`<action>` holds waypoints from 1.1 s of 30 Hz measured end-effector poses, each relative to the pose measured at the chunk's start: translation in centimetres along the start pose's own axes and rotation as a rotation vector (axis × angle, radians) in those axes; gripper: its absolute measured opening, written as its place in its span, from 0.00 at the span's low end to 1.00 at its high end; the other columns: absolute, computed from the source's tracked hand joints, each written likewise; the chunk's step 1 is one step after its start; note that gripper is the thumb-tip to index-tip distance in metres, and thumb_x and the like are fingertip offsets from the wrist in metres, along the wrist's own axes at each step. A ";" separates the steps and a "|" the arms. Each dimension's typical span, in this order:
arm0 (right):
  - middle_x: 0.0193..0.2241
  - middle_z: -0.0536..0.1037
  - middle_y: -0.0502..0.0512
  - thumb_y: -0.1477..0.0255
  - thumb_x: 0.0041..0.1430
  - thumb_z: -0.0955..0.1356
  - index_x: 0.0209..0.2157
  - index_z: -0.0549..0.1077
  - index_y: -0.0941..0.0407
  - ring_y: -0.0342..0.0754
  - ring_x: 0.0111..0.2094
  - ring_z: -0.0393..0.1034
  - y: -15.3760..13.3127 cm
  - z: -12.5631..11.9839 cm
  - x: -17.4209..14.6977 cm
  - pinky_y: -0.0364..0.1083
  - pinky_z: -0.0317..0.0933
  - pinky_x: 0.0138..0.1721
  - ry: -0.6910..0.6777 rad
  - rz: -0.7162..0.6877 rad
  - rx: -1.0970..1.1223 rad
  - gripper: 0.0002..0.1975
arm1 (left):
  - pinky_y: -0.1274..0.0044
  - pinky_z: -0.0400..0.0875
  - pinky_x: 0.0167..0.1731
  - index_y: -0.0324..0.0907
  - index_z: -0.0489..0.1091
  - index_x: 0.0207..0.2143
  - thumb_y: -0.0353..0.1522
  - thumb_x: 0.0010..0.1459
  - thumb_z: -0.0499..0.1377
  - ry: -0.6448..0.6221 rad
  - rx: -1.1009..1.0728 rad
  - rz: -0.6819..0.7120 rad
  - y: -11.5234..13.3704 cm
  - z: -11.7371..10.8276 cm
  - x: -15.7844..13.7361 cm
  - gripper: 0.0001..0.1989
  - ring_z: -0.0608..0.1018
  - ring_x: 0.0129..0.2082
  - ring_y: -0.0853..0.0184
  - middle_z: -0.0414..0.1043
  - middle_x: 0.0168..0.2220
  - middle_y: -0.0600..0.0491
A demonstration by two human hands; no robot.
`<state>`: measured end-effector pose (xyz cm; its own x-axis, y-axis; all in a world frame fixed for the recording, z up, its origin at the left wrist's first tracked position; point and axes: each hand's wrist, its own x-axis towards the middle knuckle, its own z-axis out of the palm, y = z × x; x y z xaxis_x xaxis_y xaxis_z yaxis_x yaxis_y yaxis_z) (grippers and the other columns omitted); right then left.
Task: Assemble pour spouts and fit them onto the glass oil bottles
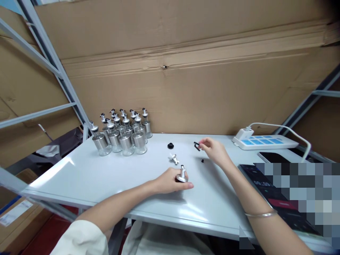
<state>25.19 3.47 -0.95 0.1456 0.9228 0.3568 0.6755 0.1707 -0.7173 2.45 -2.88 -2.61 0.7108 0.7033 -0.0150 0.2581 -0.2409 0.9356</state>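
Observation:
My left hand (170, 181) is closed around a silver pourer top (182, 175), whose spout points up from between thumb and fingers. To the right and farther back, my right hand (212, 150) pinches a small black forked clip (197, 145) just above the table. Beyond my left hand lies another silver-and-clear pourer piece (174, 158) on its side. A round black stopper (170, 145) rests behind that piece. Below my right hand sits a tiny black cap (202, 160).
Several glass bottles (126, 143) with metal bands and pourer tops stand grouped at the back left of the white table (106, 177). On the right are a power strip (265, 141), a phone (273, 157) and a dark tablet-like screen (265, 187). Cardboard (199, 95) walls the back.

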 end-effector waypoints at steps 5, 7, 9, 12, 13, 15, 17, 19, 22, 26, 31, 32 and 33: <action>0.29 0.81 0.55 0.79 0.52 0.62 0.29 0.71 0.56 0.48 0.31 0.74 1.8 0.2 0.4 0.43 0.60 0.34 -0.098 -0.004 -0.325 0.08 | 0.81 0.54 0.23 0.38 0.63 0.26 0.42 0.49 0.61 0.008 0.003 0.006 0.2 0.0 0.0 0.16 0.61 0.19 0.76 0.58 0.17 0.62; 0.28 0.81 0.56 0.79 0.52 0.63 0.29 0.72 0.56 0.48 0.30 0.74 2.0 0.5 0.4 0.43 0.60 0.33 -0.118 -0.013 -0.364 0.08 | 0.81 0.53 0.23 0.38 0.63 0.25 0.42 0.49 0.61 0.018 0.019 0.011 0.2 0.0 0.0 0.16 0.60 0.20 0.77 0.57 0.17 0.62; 0.28 0.80 0.56 0.80 0.52 0.63 0.29 0.73 0.56 0.49 0.30 0.73 2.2 0.8 0.5 0.43 0.59 0.33 -0.128 -0.022 -0.389 0.08 | 0.81 0.53 0.24 0.38 0.63 0.25 0.42 0.49 0.61 0.025 0.033 0.015 0.3 0.0 -0.1 0.16 0.59 0.20 0.77 0.56 0.17 0.62; 0.29 0.80 0.58 0.81 0.52 0.63 0.30 0.74 0.57 0.50 0.31 0.73 2.3 1.2 0.6 0.44 0.59 0.33 -0.144 -0.034 -0.433 0.10 | 0.81 0.53 0.24 0.38 0.63 0.25 0.42 0.50 0.61 0.025 0.037 0.010 0.4 0.0 -0.1 0.16 0.59 0.21 0.77 0.56 0.18 0.62; 0.29 0.80 0.58 0.82 0.52 0.63 0.31 0.75 0.57 0.50 0.32 0.73 2.4 1.3 0.7 0.44 0.59 0.34 -0.148 -0.037 -0.447 0.10 | 0.81 0.53 0.24 0.38 0.63 0.25 0.42 0.49 0.61 0.024 0.036 0.009 0.4 0.0 -0.1 0.16 0.59 0.21 0.77 0.56 0.18 0.62; 0.31 0.80 0.59 0.82 0.52 0.63 0.32 0.76 0.58 0.51 0.34 0.74 2.4 1.4 0.7 0.45 0.60 0.35 -0.153 -0.048 -0.469 0.11 | 0.81 0.53 0.24 0.38 0.63 0.25 0.42 0.49 0.61 0.025 0.032 0.013 0.4 0.1 -0.1 0.16 0.59 0.21 0.77 0.56 0.18 0.62; 0.35 0.79 0.61 0.82 0.53 0.63 0.33 0.76 0.58 0.52 0.37 0.73 2.4 1.4 0.6 0.45 0.60 0.38 -0.155 -0.070 -0.484 0.11 | 0.81 0.54 0.24 0.38 0.63 0.25 0.42 0.50 0.61 0.020 0.026 0.016 0.4 0.1 -0.1 0.16 0.59 0.20 0.76 0.56 0.18 0.62; 0.39 0.78 0.63 0.82 0.53 0.63 0.35 0.77 0.59 0.53 0.42 0.72 2.4 1.3 0.6 0.46 0.60 0.43 -0.154 -0.100 -0.489 0.12 | 0.81 0.54 0.24 0.38 0.63 0.26 0.42 0.50 0.61 0.015 0.016 0.012 0.4 0.1 0.0 0.16 0.60 0.20 0.76 0.57 0.18 0.62; 0.44 0.77 0.64 0.83 0.55 0.61 0.39 0.77 0.61 0.54 0.48 0.70 2.6 1.5 0.5 0.46 0.59 0.48 -0.168 -0.138 -0.481 0.15 | 0.81 0.54 0.24 0.38 0.63 0.26 0.43 0.49 0.61 0.022 0.019 0.009 0.3 0.1 0.0 0.16 0.60 0.21 0.76 0.56 0.18 0.62; 0.45 0.78 0.61 0.86 0.54 0.60 0.47 0.74 0.60 0.52 0.48 0.71 3.1 1.8 0.5 0.44 0.60 0.48 -0.209 -0.163 -0.461 0.22 | 0.81 0.54 0.24 0.38 0.63 0.26 0.42 0.49 0.61 0.037 0.052 0.017 0.4 0.1 0.0 0.16 0.58 0.21 0.76 0.55 0.19 0.61; 0.46 0.78 0.61 0.86 0.52 0.61 0.49 0.72 0.58 0.52 0.47 0.72 3.4 1.6 0.6 0.44 0.61 0.47 -0.214 -0.140 -0.473 0.24 | 0.80 0.54 0.25 0.38 0.63 0.25 0.43 0.49 0.61 0.084 0.053 0.053 0.3 0.0 0.0 0.17 0.57 0.22 0.76 0.54 0.20 0.61; 0.46 0.78 0.60 0.86 0.52 0.61 0.49 0.72 0.58 0.51 0.46 0.73 3.4 1.5 0.6 0.44 0.61 0.47 -0.218 -0.133 -0.479 0.24 | 0.80 0.54 0.25 0.38 0.63 0.25 0.43 0.49 0.61 0.098 0.051 0.060 0.2 0.0 0.0 0.17 0.57 0.22 0.76 0.54 0.21 0.61; 0.46 0.78 0.60 0.86 0.52 0.61 0.50 0.72 0.58 0.52 0.45 0.73 3.3 1.4 0.6 0.44 0.61 0.46 -0.223 -0.125 -0.487 0.24 | 0.80 0.54 0.25 0.38 0.63 0.25 0.43 0.49 0.61 0.111 0.050 0.066 0.2 0.0 0.1 0.17 0.57 0.22 0.76 0.55 0.21 0.61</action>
<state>26.48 5.06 -3.96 -0.0783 0.9657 0.2477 0.9420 0.1530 -0.2988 2.54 -2.86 -2.47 0.6508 0.7542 0.0875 0.2478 -0.3198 0.9145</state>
